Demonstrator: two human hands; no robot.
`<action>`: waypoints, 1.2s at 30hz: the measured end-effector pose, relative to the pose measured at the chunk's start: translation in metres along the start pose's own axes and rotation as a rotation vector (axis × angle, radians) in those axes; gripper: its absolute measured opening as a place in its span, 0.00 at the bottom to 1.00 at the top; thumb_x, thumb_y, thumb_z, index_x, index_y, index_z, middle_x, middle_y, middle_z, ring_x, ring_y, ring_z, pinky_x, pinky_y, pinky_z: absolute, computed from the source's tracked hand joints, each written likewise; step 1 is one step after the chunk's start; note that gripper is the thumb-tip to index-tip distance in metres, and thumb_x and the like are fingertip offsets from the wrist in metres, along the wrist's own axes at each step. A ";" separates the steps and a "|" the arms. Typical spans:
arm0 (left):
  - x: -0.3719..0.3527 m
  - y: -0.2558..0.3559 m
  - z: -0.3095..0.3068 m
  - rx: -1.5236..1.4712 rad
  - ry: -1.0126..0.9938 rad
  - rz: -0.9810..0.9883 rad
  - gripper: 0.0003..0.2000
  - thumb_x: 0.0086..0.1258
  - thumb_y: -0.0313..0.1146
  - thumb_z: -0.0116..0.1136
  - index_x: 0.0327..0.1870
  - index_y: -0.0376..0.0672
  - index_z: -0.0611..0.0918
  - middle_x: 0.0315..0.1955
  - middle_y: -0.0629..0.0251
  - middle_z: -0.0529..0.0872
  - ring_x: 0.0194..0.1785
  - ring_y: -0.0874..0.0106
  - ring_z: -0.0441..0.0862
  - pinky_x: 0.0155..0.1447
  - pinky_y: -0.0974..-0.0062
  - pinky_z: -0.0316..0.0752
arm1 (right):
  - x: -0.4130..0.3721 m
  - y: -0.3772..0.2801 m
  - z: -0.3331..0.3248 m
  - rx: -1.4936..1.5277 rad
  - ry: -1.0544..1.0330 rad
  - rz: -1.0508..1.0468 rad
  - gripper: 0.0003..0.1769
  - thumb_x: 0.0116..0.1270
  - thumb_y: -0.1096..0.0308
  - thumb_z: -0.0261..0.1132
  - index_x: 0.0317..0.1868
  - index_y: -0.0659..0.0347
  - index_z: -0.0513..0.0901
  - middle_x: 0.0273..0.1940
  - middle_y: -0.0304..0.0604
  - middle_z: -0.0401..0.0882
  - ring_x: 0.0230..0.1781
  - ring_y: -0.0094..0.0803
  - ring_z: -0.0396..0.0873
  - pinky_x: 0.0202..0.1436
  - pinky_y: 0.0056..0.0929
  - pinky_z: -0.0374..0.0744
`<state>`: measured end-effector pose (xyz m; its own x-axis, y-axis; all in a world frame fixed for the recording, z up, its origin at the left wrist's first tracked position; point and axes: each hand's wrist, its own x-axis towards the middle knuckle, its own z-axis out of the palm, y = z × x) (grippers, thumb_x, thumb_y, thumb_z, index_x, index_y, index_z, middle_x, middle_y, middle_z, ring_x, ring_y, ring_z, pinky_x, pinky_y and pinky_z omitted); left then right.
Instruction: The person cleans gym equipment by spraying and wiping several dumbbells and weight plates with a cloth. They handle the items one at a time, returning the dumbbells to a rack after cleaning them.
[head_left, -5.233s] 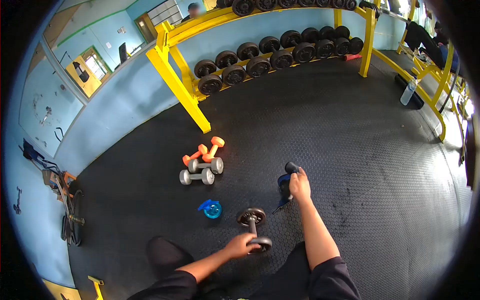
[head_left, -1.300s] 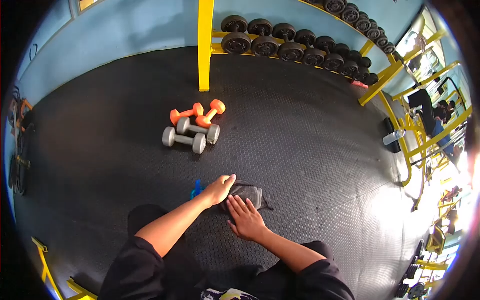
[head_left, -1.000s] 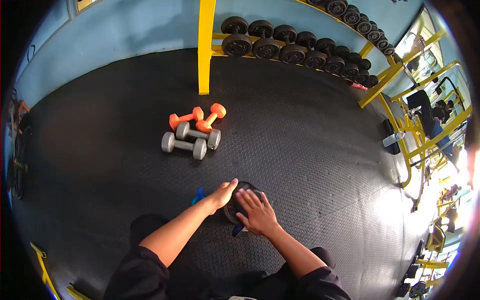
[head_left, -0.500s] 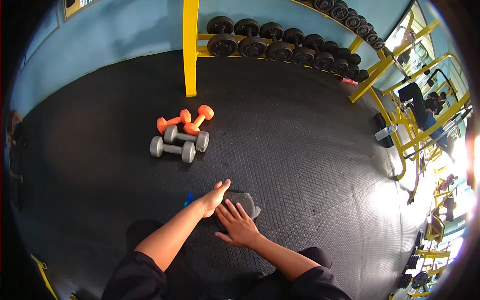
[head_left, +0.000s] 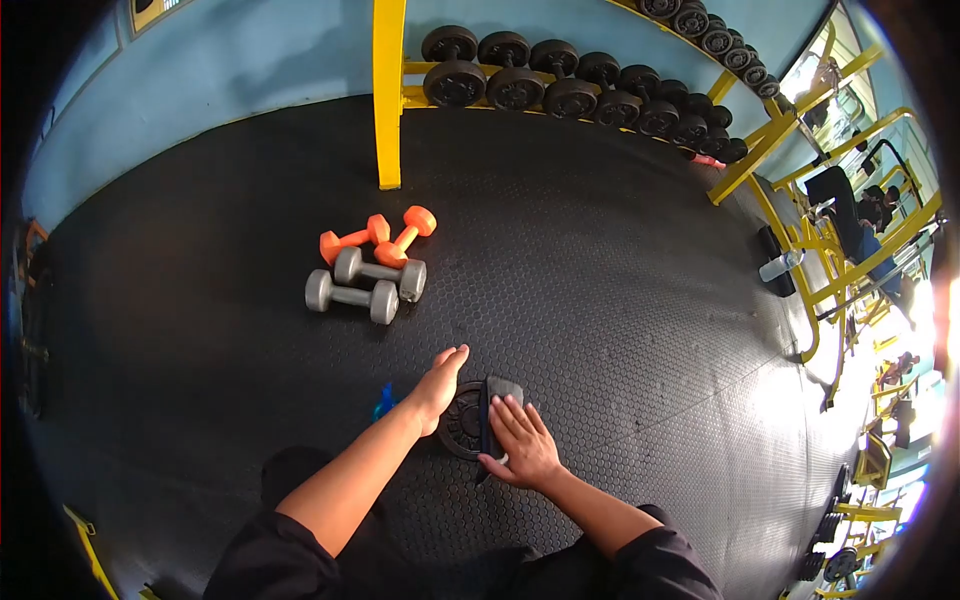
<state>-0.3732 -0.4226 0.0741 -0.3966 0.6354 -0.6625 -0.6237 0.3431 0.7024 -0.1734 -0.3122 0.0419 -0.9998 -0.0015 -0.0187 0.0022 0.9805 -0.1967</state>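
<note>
A round black weight plate (head_left: 462,425) lies on the floor in front of me. Over its right side is a grey cloth (head_left: 505,387) with a dark edge. My right hand (head_left: 525,447) rests flat on that cloth, fingers stretched and thumb apart. At the plate's upper left rim is my left hand (head_left: 437,391), seen edge-on with its fingers extended away from me; it overlaps part of the plate. Just left of my left wrist, a small blue object (head_left: 384,402) sits on the floor, partly hidden by the forearm.
Two grey dumbbells (head_left: 352,297) and two orange dumbbells (head_left: 408,237) lie ahead to the left. Behind them stands a yellow rack post (head_left: 388,100), with rows of black dumbbells (head_left: 455,84). At right are yellow gym machines (head_left: 830,285) and a clear bottle (head_left: 781,265).
My right hand and the cloth have slid right, uncovering the plate's left part and centre. My left hand stays by the rim, slightly higher and further right in view.
</note>
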 end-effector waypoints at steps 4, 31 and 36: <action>-0.011 0.003 -0.011 -0.006 -0.025 0.019 0.45 0.68 0.67 0.49 0.79 0.48 0.52 0.75 0.47 0.55 0.78 0.54 0.51 0.76 0.39 0.40 | 0.038 -0.016 -0.006 -0.004 -0.037 0.110 0.55 0.66 0.29 0.53 0.75 0.70 0.57 0.79 0.55 0.48 0.80 0.53 0.44 0.80 0.50 0.48; 0.016 -0.027 -0.023 0.336 0.361 0.391 0.21 0.79 0.47 0.47 0.63 0.44 0.76 0.62 0.50 0.68 0.68 0.58 0.65 0.72 0.63 0.61 | 0.063 -0.003 -0.002 0.289 -0.112 0.532 0.31 0.74 0.58 0.53 0.68 0.75 0.60 0.55 0.70 0.74 0.54 0.67 0.77 0.59 0.54 0.77; 0.015 -0.024 -0.003 0.282 0.338 0.443 0.20 0.77 0.45 0.50 0.62 0.43 0.75 0.62 0.47 0.68 0.68 0.53 0.65 0.73 0.60 0.59 | 0.064 0.023 0.012 0.467 -0.045 0.404 0.33 0.72 0.63 0.54 0.70 0.77 0.59 0.58 0.74 0.72 0.58 0.68 0.73 0.64 0.56 0.73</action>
<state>-0.3663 -0.4231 0.0461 -0.7972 0.5207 -0.3055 -0.1673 0.2957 0.9405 -0.2367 -0.2918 0.0239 -0.9167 0.3333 -0.2204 0.3982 0.7155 -0.5740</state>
